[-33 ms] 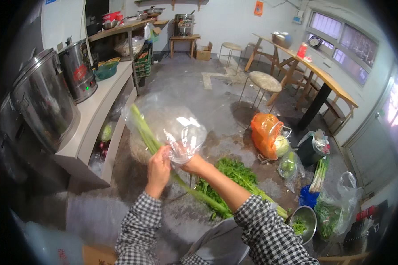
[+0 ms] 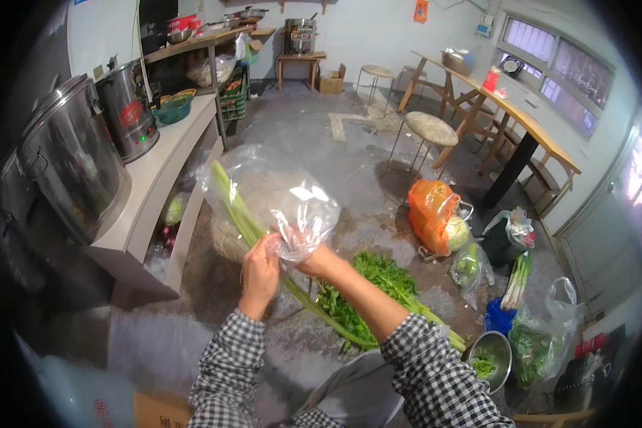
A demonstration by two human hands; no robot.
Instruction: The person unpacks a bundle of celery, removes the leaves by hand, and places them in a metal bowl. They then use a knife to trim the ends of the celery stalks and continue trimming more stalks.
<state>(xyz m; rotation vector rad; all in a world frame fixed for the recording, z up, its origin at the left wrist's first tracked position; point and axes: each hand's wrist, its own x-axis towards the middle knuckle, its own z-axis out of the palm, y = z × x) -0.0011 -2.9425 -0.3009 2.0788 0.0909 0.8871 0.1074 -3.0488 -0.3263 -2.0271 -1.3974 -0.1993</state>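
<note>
Clock from the two hands. Left hand is closed round celery stalks, fingers also at the edge of a clear plastic bag. Right hand has its fingers under the crinkled film; can't tell if they're pinching or spread. Celery top points to 11 o'clock and shows through the film; lower end trails between 4 and 5. Both sleeves checked black and white.

Nearest: cardboard box at 7, pale grey tub at 5. Metal bowl at 4, green bits in it. Leafy greens on the floor just beyond the right forearm, toward 4. Round stool partly behind the bag at 10.

Around 3, farther out: clear bag of green vegetables, spring onions, dark bin. Orange bag between 2 and 3, pale cabbage beside its opening.

Left side: big steel pot at 10 on a pale surface, smaller steel urn and teal basin behind it.

Farther: padded stool between 1 and 2, long wooden surface at 2. Farthest: steel pot on a low wooden stand at 12, open carton just beside.
</note>
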